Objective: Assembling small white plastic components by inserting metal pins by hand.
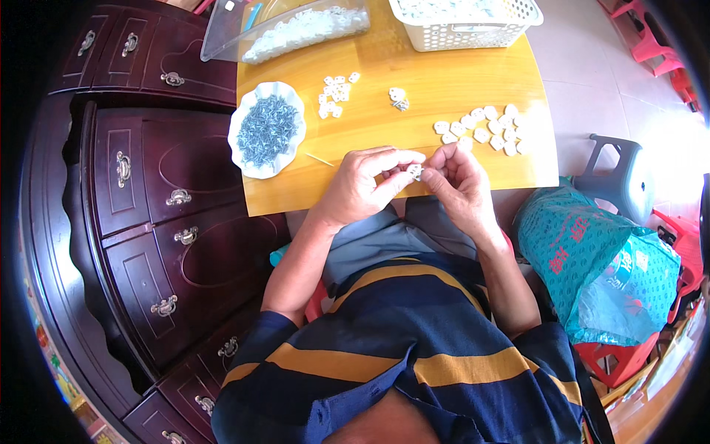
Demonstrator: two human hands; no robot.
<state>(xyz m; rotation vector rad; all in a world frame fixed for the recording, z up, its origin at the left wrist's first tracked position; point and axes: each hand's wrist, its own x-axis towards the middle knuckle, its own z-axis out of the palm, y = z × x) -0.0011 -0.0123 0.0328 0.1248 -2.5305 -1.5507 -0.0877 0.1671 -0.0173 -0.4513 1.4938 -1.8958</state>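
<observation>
Near the front edge of the wooden table (355, 133), my left hand (366, 181) and my right hand (462, 192) meet fingertip to fingertip. Pinched between them is a small white plastic piece (416, 172) with some darker metal showing; its details are too small to make out. Just beyond my right hand lies a group of rounded white plastic pieces (494, 126). A white piece with a few screws beside it (399, 99) sits ahead of my fingers. More small white pieces (336, 92) form a cluster further left.
A white scalloped bowl (240, 152) full of grey screws (266, 127) stands at the table's left. A thin stick (319, 159) lies beside it. At the back are a clear bin (222, 48) and a white basket (466, 37), both holding white pieces. A grey stool (614, 174) and teal bag (569, 259) stand right.
</observation>
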